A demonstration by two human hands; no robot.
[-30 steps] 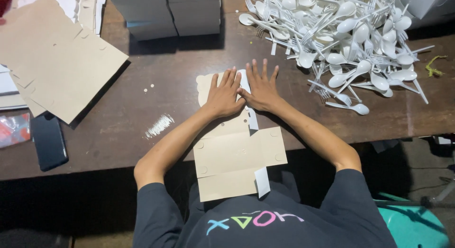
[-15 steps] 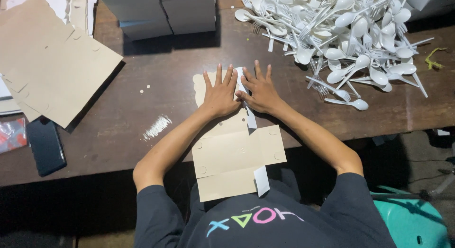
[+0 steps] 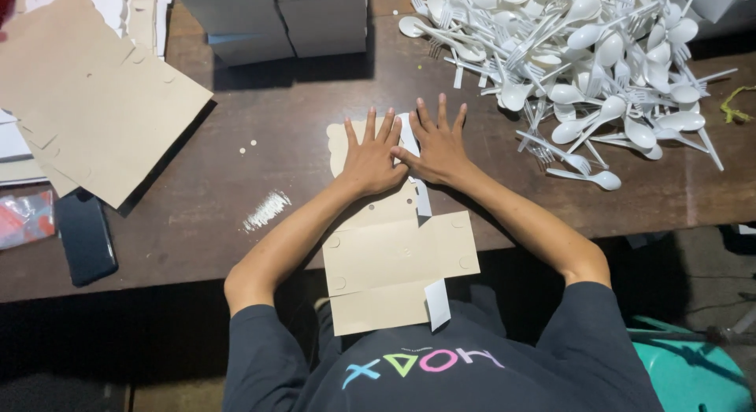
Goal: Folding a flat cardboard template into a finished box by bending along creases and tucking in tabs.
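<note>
Worktop (image 3: 315, 120): dark brown wood, scuffed; its near edge runs across the lower half of the view, with dark floor below it.
Spoon and fork pile (image 3: 583, 57): white plastic cutlery heaped over the far right corner of the worktop, loose spoons trailing toward the right hand.
Cardboard sheets (image 3: 87, 97): flat tan pieces stacked at the far left edge.
Grey boxes (image 3: 276, 18): stacked at the far edge, near the middle.
Cardboard blank (image 3: 398, 258): flat tan box blank at the middle of the near edge, its far end under both hands, its near end hanging off the worktop over the person's lap; a white strip lies along its right side.
Phone (image 3: 84, 235): dark, flat, near the left of the near edge.
Left hand (image 3: 368, 156): palm down, fingers spread and straight, arm stretched forward from a bent elbow; the grip is open, pressing flat on the blank's far end, clasping nothing.
Right hand (image 3: 437, 144): palm down just beside the left, thumbs touching; fingers splayed, grip open, pressing on the blank and strip.
White smear (image 3: 266, 209): powdery streak left of the blank.
Stool (image 3: 693, 373): teal seat, lower right, off the worktop.
</note>
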